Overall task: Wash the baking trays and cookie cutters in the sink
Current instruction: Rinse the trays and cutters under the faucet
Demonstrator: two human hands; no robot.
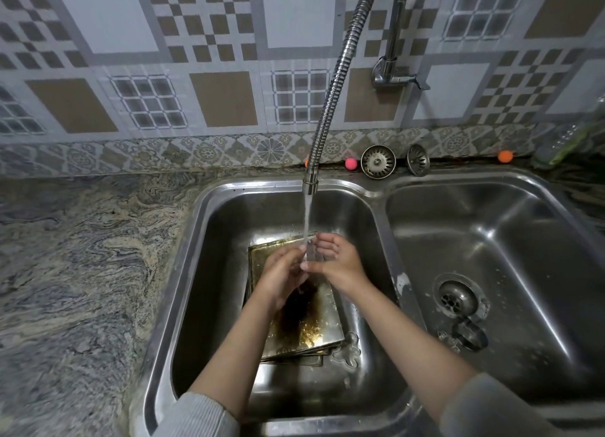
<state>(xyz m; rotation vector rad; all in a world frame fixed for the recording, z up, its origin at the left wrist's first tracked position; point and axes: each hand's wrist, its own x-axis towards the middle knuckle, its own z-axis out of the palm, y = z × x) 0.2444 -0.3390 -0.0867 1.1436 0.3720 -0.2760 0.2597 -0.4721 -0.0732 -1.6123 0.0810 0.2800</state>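
Both hands — left hand [281, 273] and right hand [337, 260] — pinch a small shiny metal cookie cutter [312, 253] with fingers clamped under the flexible steel tap [310, 184], above stained square baking trays [304, 335] stacked in the left steel sink basin [209, 240]. Wet metal could slip — dropping onto the trays.

A marbled stone tabletop [82, 256] fills the left of the frame and carries a steel double sink [376, 191], while on its back ledge at upper centre two sink strainers [378, 161] stand between a pink ball [351, 163] and an orange ball [505, 156]
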